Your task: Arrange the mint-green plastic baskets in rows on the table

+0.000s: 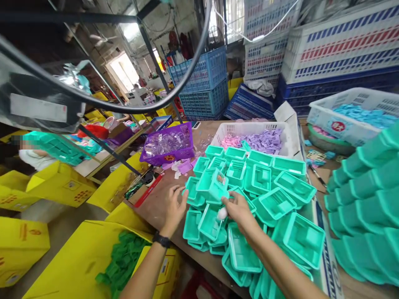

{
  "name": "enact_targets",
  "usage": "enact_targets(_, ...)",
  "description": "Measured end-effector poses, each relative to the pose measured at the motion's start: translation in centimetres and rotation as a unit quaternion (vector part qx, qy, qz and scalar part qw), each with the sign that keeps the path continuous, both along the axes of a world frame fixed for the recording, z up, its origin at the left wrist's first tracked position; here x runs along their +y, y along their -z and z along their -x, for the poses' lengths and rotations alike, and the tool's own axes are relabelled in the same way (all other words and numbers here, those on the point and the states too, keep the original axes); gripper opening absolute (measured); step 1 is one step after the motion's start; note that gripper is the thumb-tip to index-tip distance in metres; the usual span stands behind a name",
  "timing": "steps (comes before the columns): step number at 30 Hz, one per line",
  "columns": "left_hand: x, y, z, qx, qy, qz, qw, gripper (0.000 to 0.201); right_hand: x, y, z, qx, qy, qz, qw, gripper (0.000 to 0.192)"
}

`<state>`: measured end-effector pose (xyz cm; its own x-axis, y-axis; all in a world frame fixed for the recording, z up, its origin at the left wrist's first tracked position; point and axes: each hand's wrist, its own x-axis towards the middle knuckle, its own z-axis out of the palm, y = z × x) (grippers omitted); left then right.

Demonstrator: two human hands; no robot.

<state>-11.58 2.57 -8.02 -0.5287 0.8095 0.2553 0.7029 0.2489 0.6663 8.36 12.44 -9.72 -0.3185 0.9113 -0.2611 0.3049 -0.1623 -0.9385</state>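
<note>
My right hand [238, 207] pinches the lower right corner of a teal plastic bin [212, 185], which is tilted above a heap of similar bins. A small coloured sticker or picture shows on its side. Close under this hand is a small white rounded piece [222, 214]; whether it is worn on a finger or held I cannot tell. My left hand [177, 201], with a dark band at the wrist, hovers left of the bin, its fingers curved and apart with nothing in them. Below both hands lie more teal bins [245, 247], piled loosely on the table.
Behind the heap stands a white basket [291, 139] of pink and purple pieces, with a purple basket [168, 154] of clear parts to its left. Stacked teal bins [368, 199] rise at the right. Yellow boxes [71, 259] line the lower left. A black hoop [124, 109] crosses overhead.
</note>
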Motion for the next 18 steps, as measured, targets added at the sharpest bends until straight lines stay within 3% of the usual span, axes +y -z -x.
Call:
enact_targets(3, 0.8, -2.1, -0.9, -0.018, 0.036, 0.018, 0.999, 0.046, -0.6, -0.1, 0.5, -0.02, -0.027, -0.013, 0.999, 0.022)
enact_targets(8, 3.6, -4.6, -1.5, -0.035, 0.066, 0.09, 0.993, 0.049, -0.9, -2.0, -0.3, -0.074, -0.088, -0.067, 0.991, 0.03)
enact_targets(13, 5.6, -6.0, -1.9, 0.071, 0.04, 0.121, 0.989, 0.028, -1.5, -3.5, -4.0, -0.21, -0.096, -0.151, 0.961, 0.043)
enact_targets(18, 7.2, -7.1, -2.5, 0.153, 0.037, 0.183, 0.97, 0.023, -2.2, -3.0, -6.6, -0.326, -0.132, -0.171, 0.92, 0.034)
